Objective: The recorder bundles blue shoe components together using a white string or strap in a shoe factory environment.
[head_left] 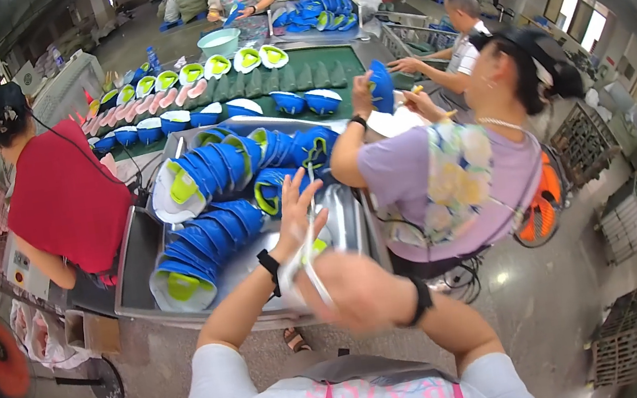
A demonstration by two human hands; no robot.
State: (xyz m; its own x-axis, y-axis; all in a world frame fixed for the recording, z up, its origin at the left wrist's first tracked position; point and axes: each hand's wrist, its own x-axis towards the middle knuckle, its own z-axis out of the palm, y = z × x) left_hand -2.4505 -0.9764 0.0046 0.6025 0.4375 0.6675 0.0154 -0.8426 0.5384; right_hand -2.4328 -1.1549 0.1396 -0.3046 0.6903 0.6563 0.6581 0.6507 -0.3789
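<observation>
My left hand (297,212) is raised over a metal tray (135,267), palm away and fingers spread. A white strap (312,258) with a yellow-green patch loops round its wrist below a black wristband. My right hand (357,291), blurred by motion, is closed on the strap's lower end just in front of the tray's near edge. In the tray lie curved stacks of blue shoe uppers (205,172) with white and yellow-green insides; a second stack (198,255) is nearest my left hand.
A person in a lilac top (446,181) stands at my right holding a blue upper (382,86). A person in red (62,198) works at the left. Beyond the tray, a green conveyor (336,60) carries rows of uppers. An orange fan (541,210) sits right.
</observation>
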